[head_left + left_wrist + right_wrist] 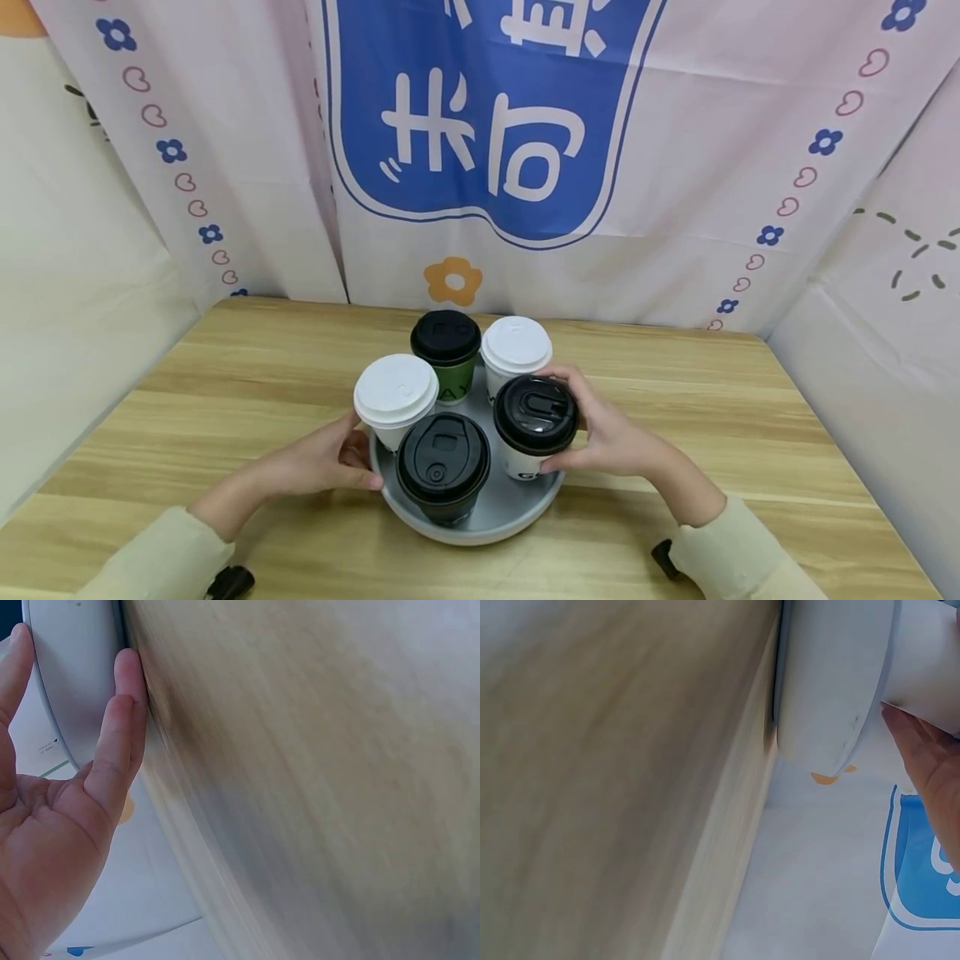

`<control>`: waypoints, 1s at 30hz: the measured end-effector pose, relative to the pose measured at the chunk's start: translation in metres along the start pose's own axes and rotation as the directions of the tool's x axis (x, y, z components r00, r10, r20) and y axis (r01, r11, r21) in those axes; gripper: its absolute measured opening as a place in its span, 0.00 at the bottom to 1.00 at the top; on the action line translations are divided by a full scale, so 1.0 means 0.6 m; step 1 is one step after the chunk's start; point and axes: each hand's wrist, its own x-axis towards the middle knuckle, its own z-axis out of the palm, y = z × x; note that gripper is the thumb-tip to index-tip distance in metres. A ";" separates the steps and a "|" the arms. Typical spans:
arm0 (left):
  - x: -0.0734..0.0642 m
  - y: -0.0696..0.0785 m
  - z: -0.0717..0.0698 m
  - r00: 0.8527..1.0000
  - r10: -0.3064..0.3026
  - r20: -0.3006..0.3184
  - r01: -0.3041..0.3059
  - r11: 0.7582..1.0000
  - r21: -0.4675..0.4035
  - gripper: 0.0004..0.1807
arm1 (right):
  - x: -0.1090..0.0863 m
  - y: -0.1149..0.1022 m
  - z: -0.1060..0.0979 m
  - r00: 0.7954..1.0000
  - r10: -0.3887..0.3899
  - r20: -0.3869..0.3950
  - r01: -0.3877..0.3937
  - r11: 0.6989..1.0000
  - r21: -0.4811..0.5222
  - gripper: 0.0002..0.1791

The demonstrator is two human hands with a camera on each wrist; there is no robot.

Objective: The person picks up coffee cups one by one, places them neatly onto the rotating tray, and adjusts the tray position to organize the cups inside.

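On a round grey tray (517, 508) stand several lidded paper coffee cups. My right hand (607, 433) grips the white coffee cup with a glossy black lid (536, 414) at the tray's right, thumb in front and fingers behind. In the right wrist view, that hand (930, 769) is beside the white cup wall, above the tray rim. My left hand (322, 458) rests against the tray's left side, its fairly straight fingers (112, 742) touching the outer wall. Closest to it are a white-lidded cup (396, 392) and a dark cup with a matte black lid (442, 458).
Toward the back of the tray are a green cup with a black lid (446, 337) and another white-lidded cup (517, 343). The tray stands on a wooden table (300, 367). Behind it hangs a printed cloth (660, 250), with pale cloth sides at left and right.
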 end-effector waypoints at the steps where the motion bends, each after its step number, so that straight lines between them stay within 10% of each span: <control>1: 0.000 0.000 0.000 1.000 0.000 -0.001 0.000 1.000 0.002 0.61 | 0.000 0.000 0.000 1.000 0.010 0.006 -0.010 1.000 0.004 0.54; 17: 0.000 0.004 0.001 1.000 -0.005 0.003 0.005 1.000 -0.003 0.61 | -0.005 -0.004 -0.004 0.995 0.073 0.073 -0.075 0.997 0.030 0.58; 22: -0.010 0.019 -0.015 1.000 0.002 -0.009 -0.001 0.991 0.132 0.54 | -0.023 -0.020 -0.045 0.992 0.104 0.067 -0.098 0.992 -0.081 0.57; 25: -0.021 0.040 -0.044 0.999 0.008 -0.053 0.009 0.951 0.311 0.49 | -0.037 -0.030 -0.088 0.994 0.105 -0.008 -0.104 0.977 -0.187 0.51; 30: -0.024 0.072 -0.102 0.976 0.075 -0.204 0.060 0.809 0.585 0.48 | -0.057 -0.043 -0.163 0.976 0.083 -0.199 -0.153 0.918 -0.367 0.47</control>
